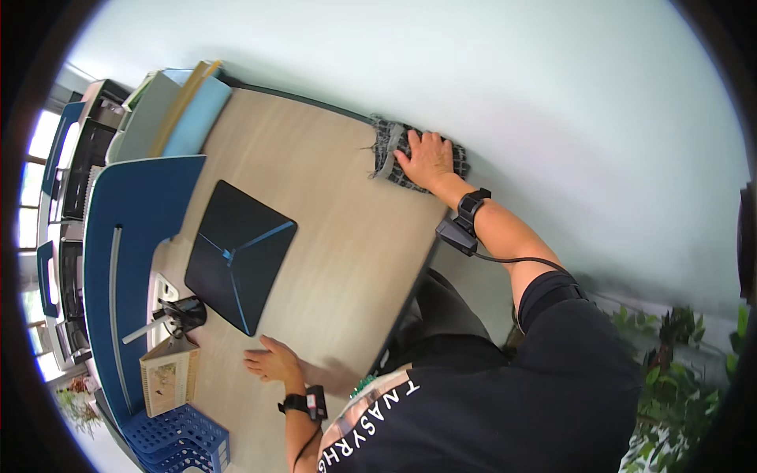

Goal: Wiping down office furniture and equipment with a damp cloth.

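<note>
My right hand (427, 158) lies flat, fingers spread, on a folded dark grey checked cloth (387, 155) with frayed edges, at the desk's edge by the wall. My left hand (272, 360) is over the light wood desk (331, 236), with nothing in it and the thumb apart from the fingers. It is close to the lower corner of a black mouse pad or similar flat mat (254, 266) with blue lines. Each wrist wears a strapped black device.
A blue partition (142, 219) borders the desk. Along it stand a black pen holder (192, 313), a desk calendar (171, 378) and a blue plastic basket (207, 431). Folders (198, 118) stand at the far corner. The wall (532, 118) adjoins the desk; leafy plants (674, 378) are at lower right.
</note>
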The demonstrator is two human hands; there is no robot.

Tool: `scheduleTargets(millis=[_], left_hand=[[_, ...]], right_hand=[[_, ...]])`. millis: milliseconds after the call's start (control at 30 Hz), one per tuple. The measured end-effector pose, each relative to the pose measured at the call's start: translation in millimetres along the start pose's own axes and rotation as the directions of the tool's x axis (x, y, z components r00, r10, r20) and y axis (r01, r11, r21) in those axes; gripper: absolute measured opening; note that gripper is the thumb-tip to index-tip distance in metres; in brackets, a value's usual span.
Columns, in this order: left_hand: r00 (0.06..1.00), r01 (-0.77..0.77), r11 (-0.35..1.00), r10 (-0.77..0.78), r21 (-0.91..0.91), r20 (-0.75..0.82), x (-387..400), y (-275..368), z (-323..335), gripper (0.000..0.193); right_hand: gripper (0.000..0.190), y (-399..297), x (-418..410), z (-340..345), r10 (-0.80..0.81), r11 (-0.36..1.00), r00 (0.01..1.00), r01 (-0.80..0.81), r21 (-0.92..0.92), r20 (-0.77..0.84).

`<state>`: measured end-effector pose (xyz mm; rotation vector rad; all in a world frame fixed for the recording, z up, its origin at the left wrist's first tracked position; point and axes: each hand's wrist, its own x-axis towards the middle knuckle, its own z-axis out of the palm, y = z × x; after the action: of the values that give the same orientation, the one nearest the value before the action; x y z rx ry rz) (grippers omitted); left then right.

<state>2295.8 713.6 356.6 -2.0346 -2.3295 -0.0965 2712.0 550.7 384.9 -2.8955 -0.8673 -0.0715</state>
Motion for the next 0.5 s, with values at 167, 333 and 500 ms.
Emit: scheduleTargets(millis=[167,333,500], left_hand=[[1.0,-0.022,1.0,0.022,-0.019,-0.002,2.5,1.1,2.4,0.071],[0.999,-0.029,0.997,0.03,-0.073,0.016,8.8,-18.6,5.8,0.072],[0.895,0.012,0.825,0.243,-0.565,0.374,53.3,-66.4,-1.6,0.064]], right_hand=[[0.052,30.5,-67.4,2.7,0.309,0.951,0.944,-0.303,0.069,-0.114],[0.069,-6.0,-136.5,20.9,0.453,0.827,0.891,-0.432,0.359,0.029],[0.071,-67.9,-243.3,-5.5,0.093,0.916,0.969,-0.174,0.362,0.229]])
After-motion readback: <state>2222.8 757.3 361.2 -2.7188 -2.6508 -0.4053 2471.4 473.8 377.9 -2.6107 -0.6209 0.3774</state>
